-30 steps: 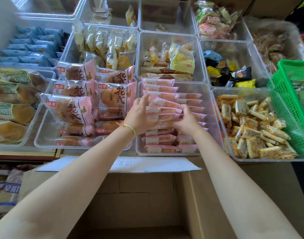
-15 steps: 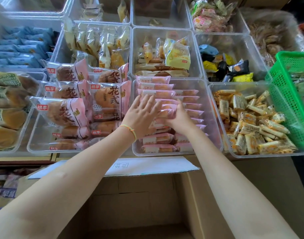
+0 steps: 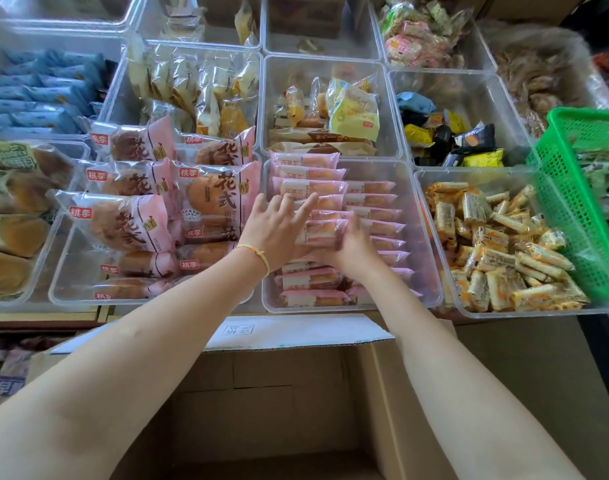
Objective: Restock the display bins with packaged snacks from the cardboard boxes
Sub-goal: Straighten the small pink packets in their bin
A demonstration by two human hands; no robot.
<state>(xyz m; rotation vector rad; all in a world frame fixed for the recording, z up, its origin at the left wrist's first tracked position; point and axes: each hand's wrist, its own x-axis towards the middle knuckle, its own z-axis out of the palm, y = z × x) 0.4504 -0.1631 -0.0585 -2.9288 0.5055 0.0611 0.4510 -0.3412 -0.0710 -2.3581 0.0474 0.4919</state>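
A clear display bin (image 3: 421,188) in the middle of the front row holds two rows of small pink snack packets (image 3: 308,174). My left hand (image 3: 279,226) lies with straight fingers on top of the left row, pressing the packets. Just right of it, my right hand (image 3: 353,245) curls its thumb and fingers round a pink packet (image 3: 325,232) in that row, holding it on edge. Below my arms stands an open cardboard box (image 3: 261,410) with a white flap (image 3: 296,332); I cannot see anything inside it.
Left of the pink-packet bin is a bin of large pink bread packs (image 3: 140,220). To the right is a bin of orange-striped bars (image 3: 497,254), with a green plastic basket (image 3: 580,202) overlapping it. Behind are more clear bins, including one of blue packets (image 3: 36,91).
My left hand has gone from gripping the packet stack to lying flat across it. The right hand has stayed on the packets beside it.
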